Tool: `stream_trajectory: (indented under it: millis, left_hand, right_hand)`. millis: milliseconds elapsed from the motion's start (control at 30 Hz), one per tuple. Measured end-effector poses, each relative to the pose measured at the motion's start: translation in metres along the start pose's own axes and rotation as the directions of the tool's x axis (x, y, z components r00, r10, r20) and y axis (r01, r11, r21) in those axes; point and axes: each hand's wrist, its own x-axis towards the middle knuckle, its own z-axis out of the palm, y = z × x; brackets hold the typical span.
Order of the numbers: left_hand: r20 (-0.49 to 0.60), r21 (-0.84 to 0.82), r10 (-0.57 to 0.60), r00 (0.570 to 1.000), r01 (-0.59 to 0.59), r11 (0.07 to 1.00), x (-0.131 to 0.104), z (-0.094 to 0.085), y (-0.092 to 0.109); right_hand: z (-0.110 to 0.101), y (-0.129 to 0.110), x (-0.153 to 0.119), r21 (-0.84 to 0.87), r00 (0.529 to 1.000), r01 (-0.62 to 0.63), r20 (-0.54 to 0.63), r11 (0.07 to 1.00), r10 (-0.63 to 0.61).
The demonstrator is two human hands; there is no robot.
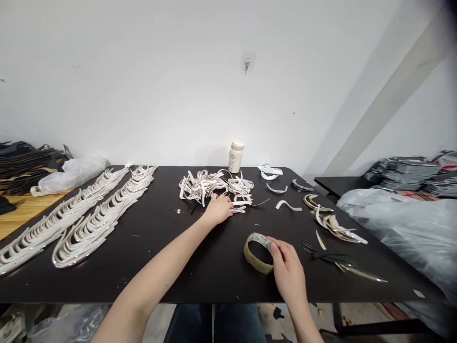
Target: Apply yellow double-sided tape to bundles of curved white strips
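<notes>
My left hand [218,209] reaches to the near edge of a tangled pile of thin white strips [202,183] in the middle of the black table. Its fingers are bent down, closed on a white strip [238,209] beside the pile; the fingertips are partly hidden. Nearer to me, my right hand [288,267] pinches the right side of a roll of tape [254,261]. The roll is a wide ring, yellowish-green outside, with a printed whitish inner face.
Two long rows of overlapping curved white strips [103,216] lie on the left. A white bottle [235,157] stands by the wall. Curved pieces [337,226] and black thin items [330,257] are on the right, near a plastic-wrapped bundle [396,224].
</notes>
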Motion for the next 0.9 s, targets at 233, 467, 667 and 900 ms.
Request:
stream_trajectory:
  millis: [233, 467, 667, 900]
  left_hand:
    - [-0.087, -0.202, 0.078, 0.993, -0.094, 0.975, -0.031, -0.043, 0.016]
    - [-0.032, -0.561, -0.141, 0.989, 0.099, 0.822, -0.109, -0.086, 0.049]
    - [0.171, -0.776, -0.357, 0.918, 0.349, 0.526, -0.167, -0.073, 0.086]
    - [0.221, -0.908, -0.386, 0.895, 0.333, 0.252, -0.199, -0.055, 0.095]
  right_hand:
    - [-0.004, 0.006, 0.017, -0.025, 0.999, 0.041, 0.004, 0.999, -0.041]
    - [-0.018, -0.053, -0.002, 0.104, 0.985, 0.094, -0.152, 0.99, -0.077]
    - [-0.007, -0.116, -0.05, 0.603, 0.841, -0.26, 0.525, 0.754, -0.13]
    - [0.013, -0.114, -0.07, 0.586, 0.679, -0.652, 0.734, 0.48, 0.026]
